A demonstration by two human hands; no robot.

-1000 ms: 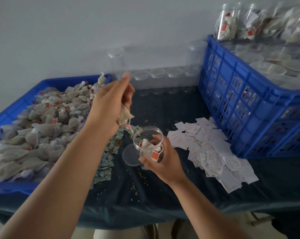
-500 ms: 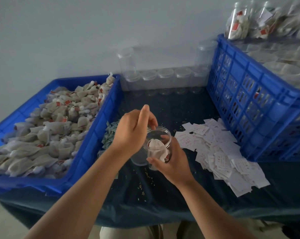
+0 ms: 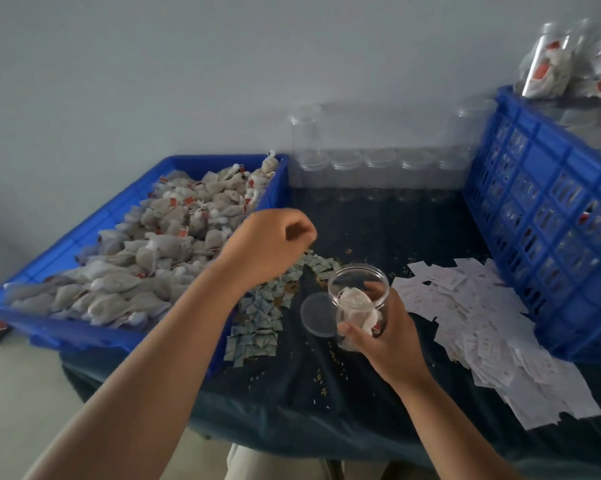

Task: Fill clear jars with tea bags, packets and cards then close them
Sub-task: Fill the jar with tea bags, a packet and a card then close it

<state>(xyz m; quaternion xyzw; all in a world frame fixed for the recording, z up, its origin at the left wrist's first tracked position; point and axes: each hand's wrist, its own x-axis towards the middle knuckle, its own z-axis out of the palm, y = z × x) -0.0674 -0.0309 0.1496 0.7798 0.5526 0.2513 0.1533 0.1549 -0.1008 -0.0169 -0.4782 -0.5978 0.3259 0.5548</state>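
My right hand (image 3: 384, 336) grips a clear jar (image 3: 358, 299) just above the dark table, tilted a little, with tea bags inside. Its round clear lid (image 3: 315, 315) lies flat on the table just left of it. My left hand (image 3: 269, 245) hovers with loosely curled fingers over the strip of small greenish packets (image 3: 269, 313), holding nothing that I can see. Beyond that hand, a blue tray (image 3: 63, 332) is heaped with tea bags (image 3: 160, 258). White cards (image 3: 472, 317) lie spread to the right of the jar.
A tall blue crate (image 3: 541, 216) stands at the right with filled jars (image 3: 551, 71) on top. A row of empty lidded clear jars (image 3: 378, 168) lines the wall at the back. Loose tea crumbs dot the dark table cover (image 3: 326, 393).
My left hand dropped a tea bag into the jar, then drew back up and left, now empty over the packets. The jar stays in my right hand.
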